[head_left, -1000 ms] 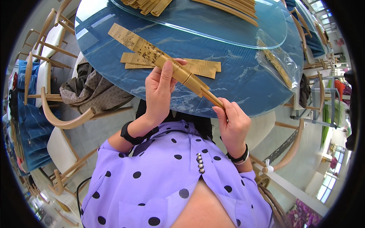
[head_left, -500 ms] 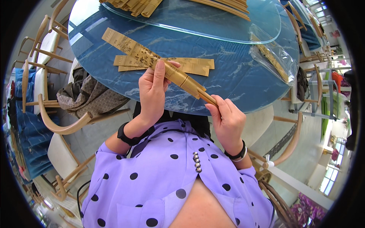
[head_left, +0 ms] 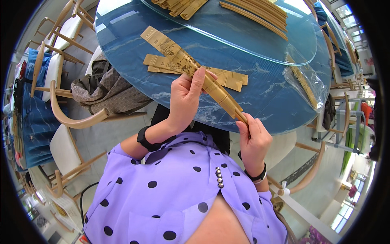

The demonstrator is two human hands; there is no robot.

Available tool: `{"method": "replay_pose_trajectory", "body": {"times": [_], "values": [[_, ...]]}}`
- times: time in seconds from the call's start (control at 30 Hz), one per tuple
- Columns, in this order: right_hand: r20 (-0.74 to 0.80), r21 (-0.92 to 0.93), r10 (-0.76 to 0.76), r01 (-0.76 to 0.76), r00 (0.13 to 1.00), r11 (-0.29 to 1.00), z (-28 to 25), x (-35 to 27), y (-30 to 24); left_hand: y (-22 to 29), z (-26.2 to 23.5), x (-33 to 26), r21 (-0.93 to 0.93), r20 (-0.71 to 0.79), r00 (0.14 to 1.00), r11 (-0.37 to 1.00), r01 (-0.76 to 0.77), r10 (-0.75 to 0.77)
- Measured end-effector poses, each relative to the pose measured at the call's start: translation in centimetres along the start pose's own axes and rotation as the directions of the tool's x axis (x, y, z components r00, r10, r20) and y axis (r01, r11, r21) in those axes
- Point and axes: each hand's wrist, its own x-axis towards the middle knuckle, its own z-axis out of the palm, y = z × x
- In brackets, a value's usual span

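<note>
My left hand (head_left: 185,97) is closed round the middle of a gold paper chopstick sleeve (head_left: 216,90), its thumb on top. The sleeve slants over the table, its flat end up to the left. From its lower end sticks a short length of wooden chopsticks (head_left: 241,117), which my right hand (head_left: 256,140) pinches. How many chopsticks are inside cannot be made out. Beneath the held sleeve, several flat gold sleeves (head_left: 232,79) lie fanned on the blue marbled table (head_left: 158,91).
On the raised glass turntable (head_left: 243,46) lie a pile of gold sleeves (head_left: 180,5) and a row of chopsticks (head_left: 260,17). A clear plastic bag (head_left: 319,87) with gold sleeves is at the right. Wooden chairs surround the table; one holds a patterned bag (head_left: 109,91) at the left.
The chopsticks have slid deeper into the sleeve, so less of them shows. My right hand has come closer to the sleeve's lower end. The whole view has shifted.
</note>
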Motion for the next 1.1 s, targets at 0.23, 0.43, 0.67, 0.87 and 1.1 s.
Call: {"method": "replay_pose_trajectory", "body": {"times": [0.23,0.43,0.67,0.87,1.1], "values": [[-0.021,-0.02,-0.02,0.02,1.0,1.0,0.3,0.1,-0.4,-0.9,0.2,-1.1,-0.036,0.007,0.999,0.999,0.036,-0.036],[-0.02,0.036,-0.037,0.037,0.999,0.999,0.4,0.2,0.1,0.4,-0.6,0.0,-0.014,0.027,1.0,1.0,-0.003,0.004],[0.041,0.013,0.024,-0.025,0.999,1.0,-1.0,-0.5,1.4,0.8,-2.4,1.4,0.01,-0.023,0.997,0.997,-0.079,0.079],[0.018,-0.061,0.028,-0.027,0.999,0.998,-0.7,-1.0,1.3,0.1,-0.8,0.4,0.006,-0.052,0.996,0.997,-0.075,0.075],[0.021,-0.026,0.005,-0.004,1.0,1.0,-0.6,-0.9,1.0,0.3,-1.8,1.2,-0.106,-0.028,0.998,0.992,-0.065,0.062]]}}
